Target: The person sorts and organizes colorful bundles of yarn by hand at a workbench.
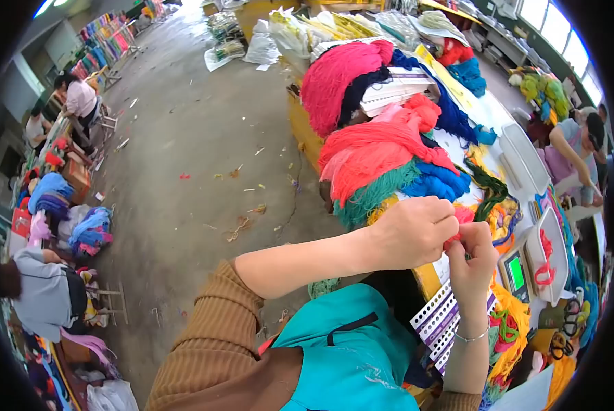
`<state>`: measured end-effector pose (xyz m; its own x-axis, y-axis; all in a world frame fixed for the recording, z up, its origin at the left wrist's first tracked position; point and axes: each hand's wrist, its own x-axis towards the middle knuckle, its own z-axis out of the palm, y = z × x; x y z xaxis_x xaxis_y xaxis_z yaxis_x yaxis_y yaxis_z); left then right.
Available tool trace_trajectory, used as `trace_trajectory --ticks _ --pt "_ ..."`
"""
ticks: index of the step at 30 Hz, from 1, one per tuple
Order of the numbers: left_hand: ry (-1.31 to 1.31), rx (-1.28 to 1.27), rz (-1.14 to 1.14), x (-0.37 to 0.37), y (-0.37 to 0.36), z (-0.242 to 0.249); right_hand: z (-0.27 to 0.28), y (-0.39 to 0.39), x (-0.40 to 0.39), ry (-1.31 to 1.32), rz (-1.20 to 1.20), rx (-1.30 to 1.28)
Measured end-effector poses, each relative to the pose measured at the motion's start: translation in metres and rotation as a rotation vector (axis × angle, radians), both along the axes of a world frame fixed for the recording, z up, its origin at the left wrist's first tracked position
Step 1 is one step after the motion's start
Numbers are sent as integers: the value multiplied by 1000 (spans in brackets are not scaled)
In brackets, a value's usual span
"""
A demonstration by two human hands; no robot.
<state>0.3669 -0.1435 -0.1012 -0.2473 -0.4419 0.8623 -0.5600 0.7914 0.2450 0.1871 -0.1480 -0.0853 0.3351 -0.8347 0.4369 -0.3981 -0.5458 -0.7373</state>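
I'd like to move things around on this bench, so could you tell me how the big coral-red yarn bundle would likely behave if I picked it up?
The coral-red yarn bundle would probably be floppy: its strands drape loosely over the teal yarn. It likely feels light for its bulk, being loose fibre. It may snag or drag neighbours along, since it lies tangled against the blue yarn.

A yarn workshop, likely a textile factory floor. Heaped skeins of red, pink, blue and green yarn (pixel 382 154) cover a long worktop (pixel 300 130), with a digital scale (pixel 519 274) on it. The concrete floor (pixel 184 157) is littered with thread scraps. Other workers (pixel 43 291) sit along the wall among more coloured yarn, and racks of it (pixel 105 38) stand beyond.
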Motion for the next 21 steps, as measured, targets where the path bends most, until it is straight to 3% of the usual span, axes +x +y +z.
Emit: trace_trajectory --ticks 6,9,11,12,13,14,16,17,19,21 --pt "83 -18 -73 1 4 3 2 -1 3 -341 98 285" --pt "280 138 -218 -2 11 -1 1 -4 0 -500 145 402" --pt "626 435 -336 -8 14 -6 2 -3 3 -844 177 653" --pt "621 543 -339 -7 15 -8 0 -1 3 -850 167 648" --pt "615 544 -351 -7 13 -8 -2 1 4 -681 136 522" --pt "442 389 -227 -6 10 -7 -3 2 6 -511 106 399" --pt "109 139 -41 3 8 -7 -1 4 6 -382 119 332" --pt "76 78 -10 7 8 -7 -5 2 2 -326 116 293" --pt "126 -80 -19 6 2 -8 2 2 0 -355 132 384" --pt "215 55 -100 4 9 0 -5 -1 5 -750 176 672"
